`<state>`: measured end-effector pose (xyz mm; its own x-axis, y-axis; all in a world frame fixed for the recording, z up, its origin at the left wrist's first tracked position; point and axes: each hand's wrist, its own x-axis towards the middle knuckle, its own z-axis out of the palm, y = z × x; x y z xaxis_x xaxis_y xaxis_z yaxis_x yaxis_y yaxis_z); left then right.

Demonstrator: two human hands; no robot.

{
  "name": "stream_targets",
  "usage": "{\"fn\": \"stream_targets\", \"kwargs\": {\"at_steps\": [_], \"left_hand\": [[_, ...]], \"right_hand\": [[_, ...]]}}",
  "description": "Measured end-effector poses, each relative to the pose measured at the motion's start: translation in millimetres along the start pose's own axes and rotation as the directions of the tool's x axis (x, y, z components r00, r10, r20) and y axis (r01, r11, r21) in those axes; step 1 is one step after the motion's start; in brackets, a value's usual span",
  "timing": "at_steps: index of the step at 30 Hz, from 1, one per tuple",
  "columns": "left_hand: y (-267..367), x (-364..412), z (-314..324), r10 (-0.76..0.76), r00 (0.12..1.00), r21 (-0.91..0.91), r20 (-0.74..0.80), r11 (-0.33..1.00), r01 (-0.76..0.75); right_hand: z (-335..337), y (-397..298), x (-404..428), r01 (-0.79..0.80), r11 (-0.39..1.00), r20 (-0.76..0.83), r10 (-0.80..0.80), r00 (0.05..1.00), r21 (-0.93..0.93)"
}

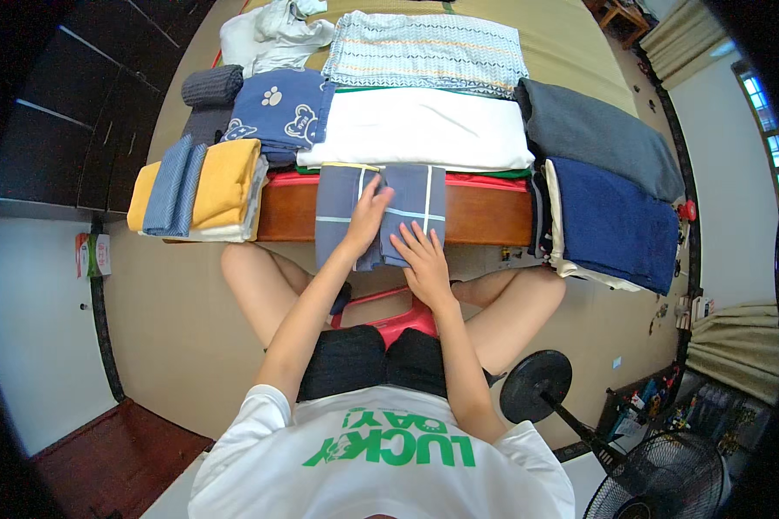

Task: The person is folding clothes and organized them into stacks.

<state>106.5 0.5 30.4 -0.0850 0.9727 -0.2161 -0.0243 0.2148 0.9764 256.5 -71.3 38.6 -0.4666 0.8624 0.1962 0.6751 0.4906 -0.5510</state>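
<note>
A folded grey-blue plaid cloth [410,188] with white and pale blue stripes lies at the bed's front edge, its near end hanging over. A crease splits it into a left and a right part. My left hand [367,217] is at this crease, its fingers extended along the fabric. Spread flat, my right hand [423,263] presses on the lower right part. Just behind is a folded white cloth [422,126]. Left of my hands, a yellow folded cloth [224,185] carries a smaller blue textured cloth [175,188].
Behind lie a blue bear-print cloth [276,107], a patterned cloth [428,52] and a crumpled white cloth [269,39]. Dark grey [597,139] and navy [617,220] folded cloths are stacked at right. A red plastic stool [409,321] is beneath me; a black fan [665,477] stands behind right.
</note>
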Motion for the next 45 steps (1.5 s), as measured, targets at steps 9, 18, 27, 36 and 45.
{"fn": "stream_targets", "kwargs": {"at_steps": [9,18,27,36,45], "left_hand": [[-1.5,3.6,-7.2,0.164,0.975,0.411,0.152,0.886,-0.213],[0.0,-9.9,27.0,0.418,0.845,0.853,0.332,0.25,-0.459],[-19.7,-14.1,29.8,0.388,0.872,0.844,0.298,0.32,-0.431],[-20.7,-8.3,-4.3,0.431,0.865,0.921,0.255,0.166,-0.354],[-17.6,-9.6,-11.7,0.344,0.885,0.887,0.314,0.226,-0.403]], "right_hand": [[-8.1,7.8,-15.9,-0.524,0.841,-0.197,0.541,0.818,0.133],[4.5,10.7,-20.4,-0.406,0.911,-0.005,0.407,0.913,0.069],[19.6,30.2,-18.9,-0.374,0.119,0.14,0.791,0.596,0.92],[-6.1,20.9,-4.1,-0.358,-0.285,0.45,0.686,0.571,0.889],[-6.3,29.5,27.5,-0.567,0.352,0.182,0.71,0.68,0.745]]}}
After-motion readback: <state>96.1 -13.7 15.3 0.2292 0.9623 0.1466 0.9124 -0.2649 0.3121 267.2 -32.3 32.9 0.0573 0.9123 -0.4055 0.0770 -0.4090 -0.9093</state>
